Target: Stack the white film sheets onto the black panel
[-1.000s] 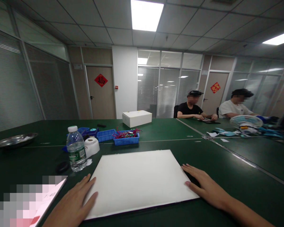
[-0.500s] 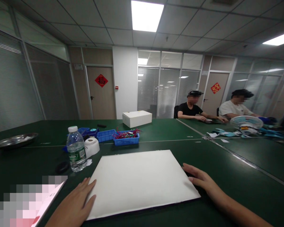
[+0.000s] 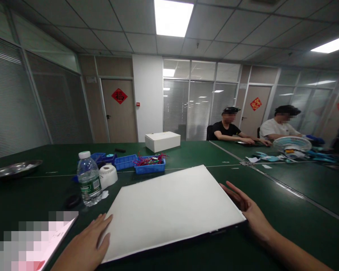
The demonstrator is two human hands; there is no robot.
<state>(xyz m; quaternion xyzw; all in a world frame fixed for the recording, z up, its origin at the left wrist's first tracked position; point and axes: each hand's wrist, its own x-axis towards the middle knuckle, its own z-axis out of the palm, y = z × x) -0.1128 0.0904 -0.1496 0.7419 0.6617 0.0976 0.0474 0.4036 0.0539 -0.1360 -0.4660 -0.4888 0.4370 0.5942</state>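
Observation:
A flat white panel [image 3: 172, 210] with a thin dark edge below it lies in front of me on the green table. Its right side is tilted up off the tabletop, while the left side stays low. My left hand [image 3: 86, 241] rests along the left edge, fingers stretched out and thumb apart, touching the panel. At the raised right edge is my right hand [image 3: 250, 210], with curled fingers partly hidden behind and under the panel. What lies beneath the panel cannot be seen.
Left of the panel stand a water bottle [image 3: 89, 184], a white vented part [image 3: 107, 175] and a round black object [image 3: 72, 201]. Beyond are a blue tray [image 3: 149, 169] of red wires and a white box [image 3: 162, 142]. Two people sit at the far right near a fan [image 3: 292, 145].
The panel's right side has risen from the table, with my right hand lifting at that edge. My left hand has stayed at the left edge.

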